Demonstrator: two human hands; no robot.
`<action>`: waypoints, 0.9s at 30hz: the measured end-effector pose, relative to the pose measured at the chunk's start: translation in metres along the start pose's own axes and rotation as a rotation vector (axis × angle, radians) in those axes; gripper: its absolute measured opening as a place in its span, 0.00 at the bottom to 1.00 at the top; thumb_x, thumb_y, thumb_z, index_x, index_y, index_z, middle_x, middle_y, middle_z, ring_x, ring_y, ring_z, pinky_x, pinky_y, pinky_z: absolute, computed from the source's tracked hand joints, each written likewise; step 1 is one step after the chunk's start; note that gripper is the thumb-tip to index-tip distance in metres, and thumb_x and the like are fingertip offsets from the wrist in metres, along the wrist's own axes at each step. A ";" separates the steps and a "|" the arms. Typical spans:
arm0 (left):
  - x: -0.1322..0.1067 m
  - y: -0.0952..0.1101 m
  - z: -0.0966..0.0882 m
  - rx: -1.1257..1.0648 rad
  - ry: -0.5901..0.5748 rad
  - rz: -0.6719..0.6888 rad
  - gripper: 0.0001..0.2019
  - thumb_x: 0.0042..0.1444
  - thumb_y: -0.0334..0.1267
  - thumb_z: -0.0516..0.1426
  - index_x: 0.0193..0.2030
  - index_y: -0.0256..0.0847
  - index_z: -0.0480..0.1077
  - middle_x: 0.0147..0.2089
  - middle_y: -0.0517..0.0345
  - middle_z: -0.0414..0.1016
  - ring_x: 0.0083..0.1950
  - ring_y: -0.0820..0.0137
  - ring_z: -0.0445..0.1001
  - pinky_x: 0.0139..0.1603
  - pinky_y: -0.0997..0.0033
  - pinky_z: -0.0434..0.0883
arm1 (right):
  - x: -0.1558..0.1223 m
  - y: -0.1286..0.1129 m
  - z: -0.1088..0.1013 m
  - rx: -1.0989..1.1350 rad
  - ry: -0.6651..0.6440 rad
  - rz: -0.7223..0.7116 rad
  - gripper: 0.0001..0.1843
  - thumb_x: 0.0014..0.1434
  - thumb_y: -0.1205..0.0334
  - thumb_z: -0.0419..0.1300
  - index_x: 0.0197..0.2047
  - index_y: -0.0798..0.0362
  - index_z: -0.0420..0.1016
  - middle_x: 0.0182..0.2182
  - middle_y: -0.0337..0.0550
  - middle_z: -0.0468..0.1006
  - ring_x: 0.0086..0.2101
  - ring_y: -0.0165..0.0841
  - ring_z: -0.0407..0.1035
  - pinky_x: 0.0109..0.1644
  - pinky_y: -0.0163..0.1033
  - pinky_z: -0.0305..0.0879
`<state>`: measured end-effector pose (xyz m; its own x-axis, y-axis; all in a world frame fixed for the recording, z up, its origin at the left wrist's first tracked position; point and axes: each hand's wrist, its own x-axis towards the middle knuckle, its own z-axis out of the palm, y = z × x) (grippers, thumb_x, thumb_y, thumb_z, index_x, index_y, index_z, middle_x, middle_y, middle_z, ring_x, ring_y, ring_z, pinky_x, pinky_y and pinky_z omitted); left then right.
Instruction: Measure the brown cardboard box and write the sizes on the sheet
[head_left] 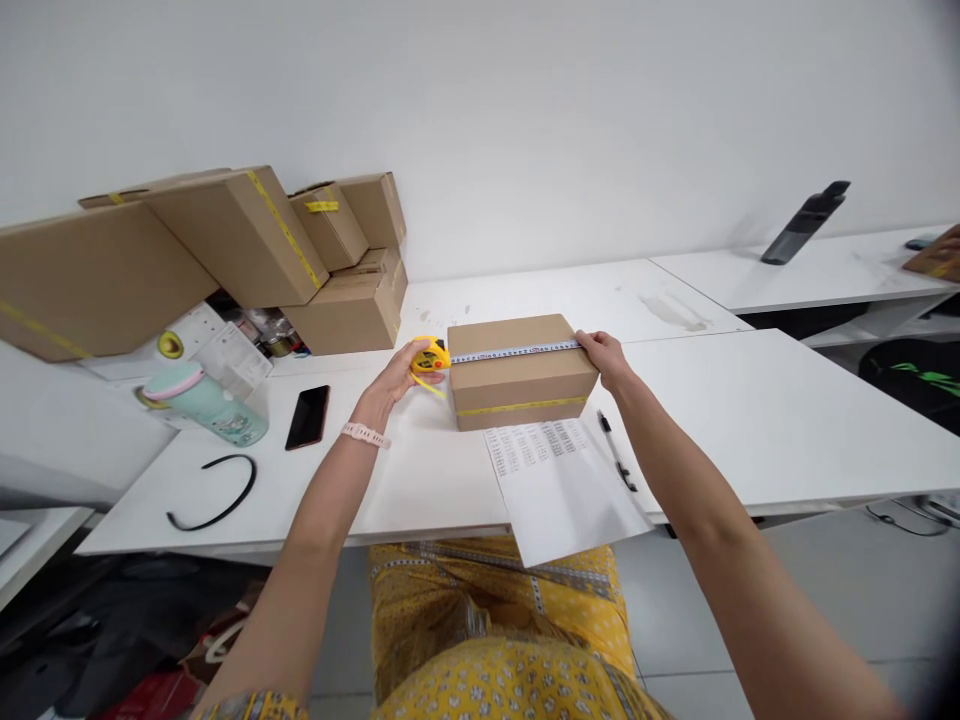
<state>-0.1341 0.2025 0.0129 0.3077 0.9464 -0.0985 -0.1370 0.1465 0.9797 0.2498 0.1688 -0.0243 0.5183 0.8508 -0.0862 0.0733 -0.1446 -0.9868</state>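
Observation:
A closed cardboard box with a yellow tape strip along its front sits on the white desk. My left hand is wrapped round a yellow tape measure at the box's left end. From it the silver blade runs drawn out across the box top. At the right end my right hand pinches the blade's free end against the box edge. A printed sheet lies in front of the box, partly over the desk's front edge. Beside it is a black pen.
Several cardboard boxes are stacked at the back left against the wall. On the left lie a phone, a mint tumbler and a black headband. A dark bottle stands on the far right desk.

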 end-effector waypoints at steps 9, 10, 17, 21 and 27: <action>-0.012 0.006 -0.001 0.094 0.050 -0.035 0.23 0.52 0.51 0.67 0.48 0.37 0.76 0.43 0.47 0.82 0.37 0.63 0.81 0.37 0.61 0.81 | 0.002 -0.006 -0.007 -0.112 -0.112 0.001 0.23 0.55 0.42 0.71 0.31 0.51 0.69 0.30 0.38 0.74 0.31 0.30 0.64 0.32 0.36 0.56; -0.012 0.007 -0.002 0.102 0.046 -0.037 0.23 0.52 0.52 0.67 0.47 0.36 0.76 0.42 0.47 0.82 0.36 0.63 0.81 0.37 0.61 0.81 | 0.002 -0.009 -0.007 -0.124 -0.120 0.016 0.23 0.55 0.42 0.71 0.31 0.51 0.69 0.30 0.39 0.74 0.31 0.30 0.64 0.31 0.36 0.56; -0.009 0.007 -0.003 0.131 0.046 -0.027 0.24 0.51 0.52 0.67 0.48 0.37 0.77 0.42 0.49 0.82 0.28 0.71 0.76 0.32 0.64 0.81 | 0.017 -0.026 -0.001 -0.231 -0.133 0.022 0.19 0.57 0.53 0.71 0.28 0.51 0.66 0.24 0.34 0.67 0.28 0.27 0.60 0.31 0.35 0.57; -0.007 0.005 -0.001 0.092 0.060 -0.028 0.23 0.52 0.51 0.67 0.47 0.36 0.77 0.38 0.50 0.82 0.24 0.72 0.74 0.32 0.65 0.80 | 0.029 -0.026 0.008 -0.240 -0.089 -0.028 0.19 0.56 0.52 0.72 0.28 0.51 0.67 0.24 0.35 0.70 0.28 0.27 0.61 0.30 0.34 0.58; -0.009 0.000 0.001 0.047 0.088 0.000 0.22 0.52 0.50 0.68 0.46 0.35 0.78 0.40 0.49 0.82 0.26 0.72 0.76 0.34 0.65 0.81 | 0.048 -0.020 0.017 -0.183 -0.058 -0.056 0.18 0.55 0.51 0.71 0.31 0.50 0.68 0.28 0.38 0.75 0.29 0.30 0.66 0.31 0.36 0.62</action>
<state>-0.1357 0.1932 0.0144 0.2234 0.9683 -0.1119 -0.0923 0.1352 0.9865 0.2585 0.2211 -0.0113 0.4597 0.8869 -0.0451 0.2569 -0.1814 -0.9493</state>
